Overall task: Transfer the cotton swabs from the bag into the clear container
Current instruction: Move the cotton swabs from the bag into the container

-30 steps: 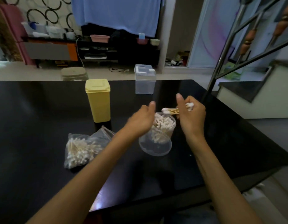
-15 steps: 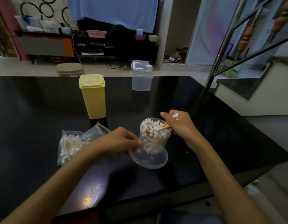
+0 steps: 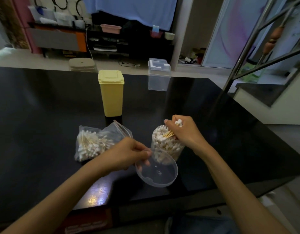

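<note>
One black table [image 3: 44, 115], bearing the following.

One clear container [image 3: 164, 159], a round tub tilted with its open bottom end toward the viewer, packed with cotton swabs at its far end. It lies near the middle of the table, between the two hands.

One plastic bag [image 3: 97, 142], its zip mouth open, lying flat just left of the container; one heap of loose swabs [image 3: 90, 144] inside, too many to count.

One left hand [image 3: 124, 154], fingers curled round the container's near rim, gripping it.

One right hand [image 3: 184, 130], closed in a pinch on one small bundle of swabs [image 3: 169, 134], its white tips pushed in among the swabs in the container and more tips showing above the fist. The exact number in the bundle cannot be told.

One yellow lidded box [image 3: 111, 93], upright, behind the bag.

One clear lidded box [image 3: 159, 75], upright, at the table's far edge, well apart from the hands.
</note>
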